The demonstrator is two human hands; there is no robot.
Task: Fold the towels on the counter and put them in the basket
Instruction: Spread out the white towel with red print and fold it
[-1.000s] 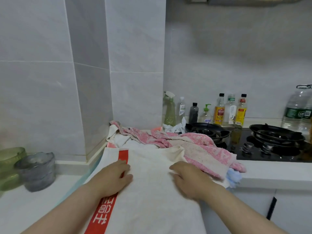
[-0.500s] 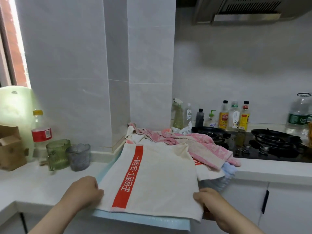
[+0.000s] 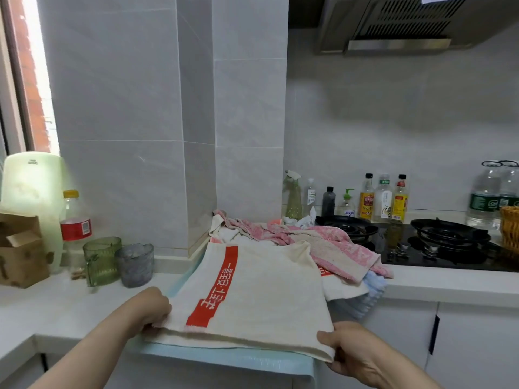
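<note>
Cream towel (image 3: 261, 290) with a red stripe lay flat on the desk (image 3: 56, 304) in the head view, stretched between the two hands with its near edge at the desk's front lip. The left hand (image 3: 153, 307) had its fingers curled round the near corner on its side. The right hand (image 3: 348, 352) pinched the opposite near corner, thumb on top and fingers under the cloth. Gripping both near corners at once seemed meant to keep the edge taut and square, so that it could be lifted and laid over away from the hands in a clean fold. The cloth looked thin and limp, slightly stained, and its near edge showed two layers, so it appeared doubled already. Under it, just below the hands, a pale blue towel (image 3: 238, 357) draped over the desk's edge. Beyond the right hand sat a crumpled pile of pink towels (image 3: 323, 242), not yet folded. A wicker basket (image 3: 509, 228) stood well off to the right, past the stove (image 3: 443, 242).
</note>
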